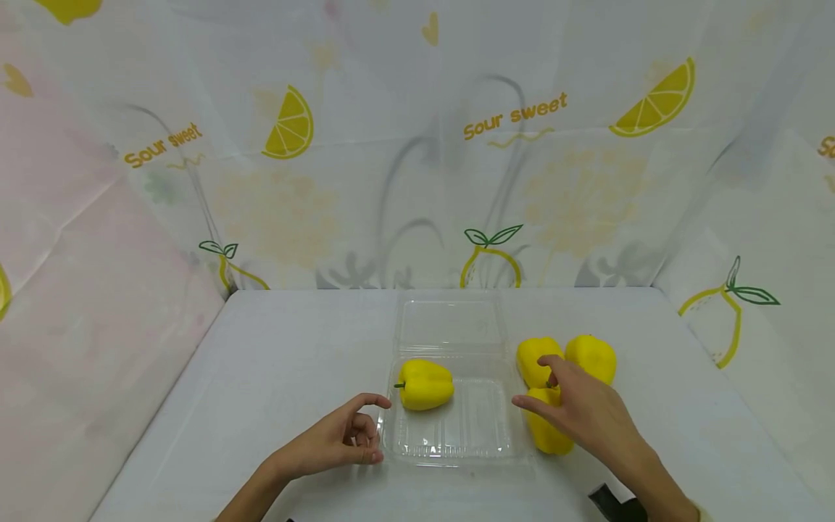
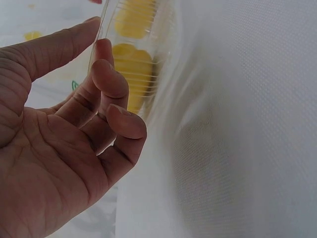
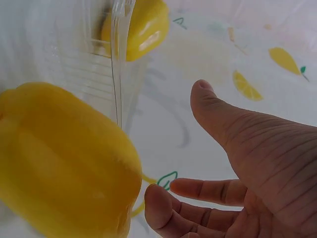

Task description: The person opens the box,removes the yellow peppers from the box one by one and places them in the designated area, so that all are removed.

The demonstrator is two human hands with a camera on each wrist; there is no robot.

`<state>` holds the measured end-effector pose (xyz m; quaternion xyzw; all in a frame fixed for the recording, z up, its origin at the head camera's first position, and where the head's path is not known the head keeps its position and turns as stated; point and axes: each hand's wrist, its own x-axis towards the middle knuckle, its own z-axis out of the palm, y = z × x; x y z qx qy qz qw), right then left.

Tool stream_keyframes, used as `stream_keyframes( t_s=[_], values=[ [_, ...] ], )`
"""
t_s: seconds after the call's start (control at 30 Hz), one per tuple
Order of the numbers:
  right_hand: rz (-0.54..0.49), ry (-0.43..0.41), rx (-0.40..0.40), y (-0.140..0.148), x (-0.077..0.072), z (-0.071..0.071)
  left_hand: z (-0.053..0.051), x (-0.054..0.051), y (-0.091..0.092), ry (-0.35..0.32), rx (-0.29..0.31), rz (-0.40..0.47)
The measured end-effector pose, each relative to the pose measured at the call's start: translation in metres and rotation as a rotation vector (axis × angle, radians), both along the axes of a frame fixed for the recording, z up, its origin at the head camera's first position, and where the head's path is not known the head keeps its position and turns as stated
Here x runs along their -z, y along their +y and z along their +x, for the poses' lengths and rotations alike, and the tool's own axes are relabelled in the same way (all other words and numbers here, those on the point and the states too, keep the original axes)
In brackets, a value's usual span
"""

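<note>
A clear plastic clamshell box (image 1: 479, 417) lies unfolded on the white table, its lid (image 1: 450, 326) toward the back. One yellow bell pepper (image 1: 425, 386) rests on its side in the box's back left part, green stem pointing left. My left hand (image 1: 335, 438) is at the box's left edge, fingers loosely bent and thumb apart; whether the fingertips touch the rim is unclear. Over the peppers right of the box hovers my right hand (image 1: 587, 406), thumb and fingers spread, holding nothing. In the right wrist view, the nearest yellow pepper (image 3: 69, 158) sits beside that hand.
Right of the box, three yellow peppers stand grouped: one at the back left (image 1: 535, 355), one at the back right (image 1: 592, 359), one in front (image 1: 549, 435). A lemon-printed curtain (image 1: 365, 181) closes off the back and sides. A black object (image 1: 609, 504) shows beneath the right wrist.
</note>
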<state>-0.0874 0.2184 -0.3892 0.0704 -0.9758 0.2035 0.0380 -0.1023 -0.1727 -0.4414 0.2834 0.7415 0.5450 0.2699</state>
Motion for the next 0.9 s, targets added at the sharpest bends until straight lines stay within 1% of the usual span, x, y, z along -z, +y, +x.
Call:
stream_keyframes(
  t_s=[0.2,0.33,0.5,0.57,0.77,0.9],
  values=[
    [-0.001,-0.018,-0.037,-0.014,0.0,-0.003,0.0,0.0,0.0,-0.014,0.002,-0.001],
    [-0.034,-0.024,-0.077,-0.021,0.0,-0.004,-0.001,0.001,-0.001,-0.021,0.002,-0.002],
    [-0.077,-0.072,-0.117,-0.03,-0.001,-0.007,-0.001,0.001,0.0,-0.014,0.001,-0.001],
    [-0.081,-0.079,-0.132,-0.033,0.0,-0.009,-0.001,0.001,0.0,-0.011,0.001,0.0],
    [-0.085,-0.047,-0.181,-0.045,0.008,-0.013,-0.001,0.001,0.0,-0.013,0.006,0.004],
    [-0.089,-0.042,-0.199,-0.052,0.011,-0.014,-0.001,0.001,0.0,-0.014,0.008,0.009]
  ],
)
